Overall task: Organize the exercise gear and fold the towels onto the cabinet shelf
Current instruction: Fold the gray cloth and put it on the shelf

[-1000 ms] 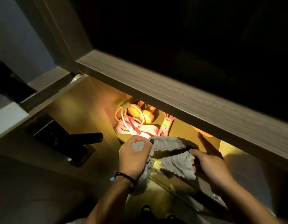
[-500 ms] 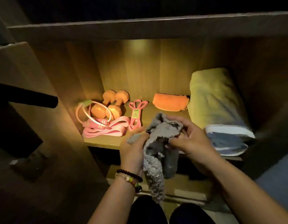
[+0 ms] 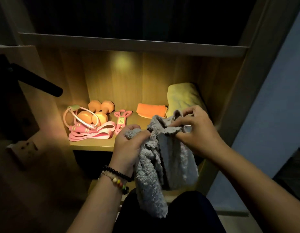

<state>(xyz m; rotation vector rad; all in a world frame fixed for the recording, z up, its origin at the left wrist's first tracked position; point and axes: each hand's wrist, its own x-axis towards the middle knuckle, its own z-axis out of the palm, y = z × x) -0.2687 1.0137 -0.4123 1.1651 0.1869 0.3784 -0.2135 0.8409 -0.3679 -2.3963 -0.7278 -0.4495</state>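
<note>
- Right now my left hand (image 3: 131,145) has its fingers curled round a bunched edge of the grey towel (image 3: 164,158), low in the middle of the frame, in front of the lit shelf (image 3: 92,144).
- At the same time my right hand (image 3: 194,130) pinches the towel's upper edge between thumb and fingertips, just right of centre; the rest of the cloth hangs down crumpled between my forearms.
- To fold it well, I judge I should first find two true corners, one in each hand, and pull them apart until the top edge runs straight.
- From there, a shake would let the twisted part drop flat before any fold is made.
- Fluffy cloth like this likely slips and bulges, so I would keep each pinch firm at the hem and smooth every fold.
- Room for it looks to lie mid-shelf, between the pink grip trainer (image 3: 121,121) and the folded orange cloth (image 3: 151,110); the yellow-green towel (image 3: 183,96) fills the right side.
- Left of centre sit the orange dumbbells (image 3: 95,113), the jump rope (image 3: 78,118) and the pink band (image 3: 93,133), well apart from my hands.
- As for writing, only a small yellow tag (image 3: 120,121) on the grip trainer shows print, and it is too small to read.
</note>
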